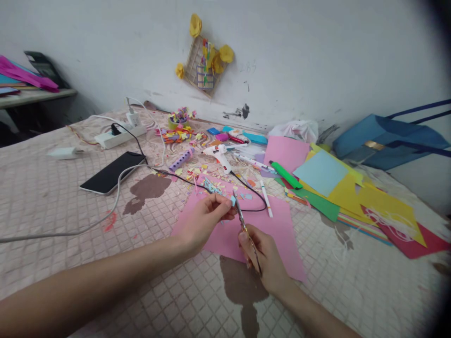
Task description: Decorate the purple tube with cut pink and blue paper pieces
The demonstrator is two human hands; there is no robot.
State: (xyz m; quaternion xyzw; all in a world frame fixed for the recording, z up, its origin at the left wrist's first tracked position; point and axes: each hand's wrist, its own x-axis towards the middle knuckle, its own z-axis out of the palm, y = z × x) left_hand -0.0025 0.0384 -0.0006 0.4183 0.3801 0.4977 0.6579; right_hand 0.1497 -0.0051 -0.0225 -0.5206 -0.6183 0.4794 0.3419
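Between the thumb and fingers of my left hand (211, 216) is a small light-blue piece of paper (233, 201). My right hand (262, 253) grips a pair of scissors (242, 218) by the handles, blades pointing up and away from me, right beside the blue piece. Whether the blades touch the paper I cannot tell. Both hands are above a pink sheet of paper (282, 234) on the table. Small blue paper scraps (213, 186) lie at the sheet's far part, just past my left hand.
A white glue gun (221, 157) with a black cord lies beyond the sheet. Left are a black phone (112, 172) and a power strip (120, 136). Right are stacked coloured papers (369, 202), a green marker (285, 174) and a blue bag (384, 141).
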